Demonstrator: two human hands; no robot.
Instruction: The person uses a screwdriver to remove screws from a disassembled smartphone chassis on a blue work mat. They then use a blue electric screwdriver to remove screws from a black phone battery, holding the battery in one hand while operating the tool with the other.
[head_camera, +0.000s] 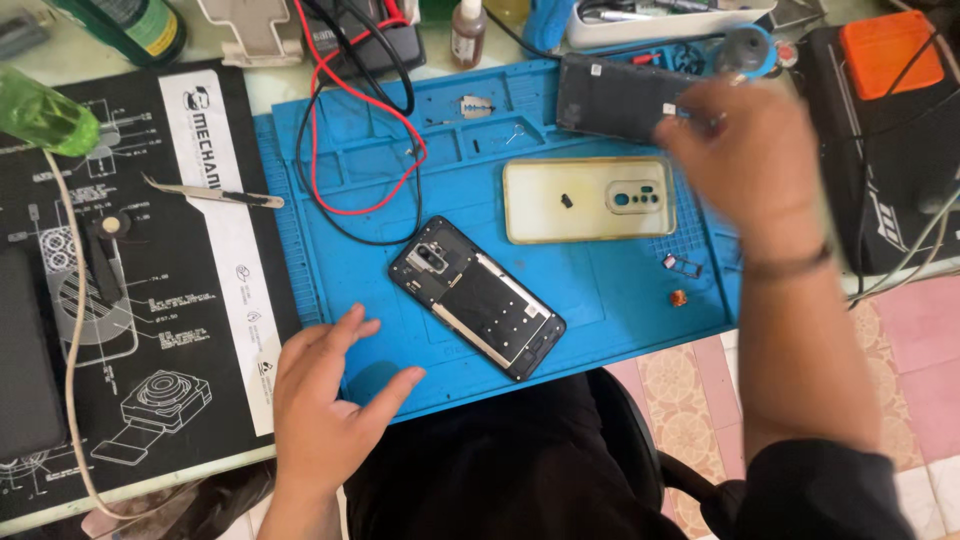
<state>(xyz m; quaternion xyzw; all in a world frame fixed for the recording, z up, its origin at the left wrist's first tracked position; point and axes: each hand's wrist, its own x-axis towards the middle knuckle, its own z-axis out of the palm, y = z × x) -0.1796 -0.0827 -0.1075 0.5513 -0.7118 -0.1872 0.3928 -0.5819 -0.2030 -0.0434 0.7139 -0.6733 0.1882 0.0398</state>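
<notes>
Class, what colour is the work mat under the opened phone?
Blue mat, seen best in the head view, beneath the phone.

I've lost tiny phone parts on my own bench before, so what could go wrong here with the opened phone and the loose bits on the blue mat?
The small copper-coloured part and the tray-like piece lie loose near the blue mat's right edge; a sweep of the right hand, blurred above the dark back cover, might knock them to the floor. The opened phone lies bare beside the left hand, so a stray brush could harm it. The red and black leads might snag.
</notes>
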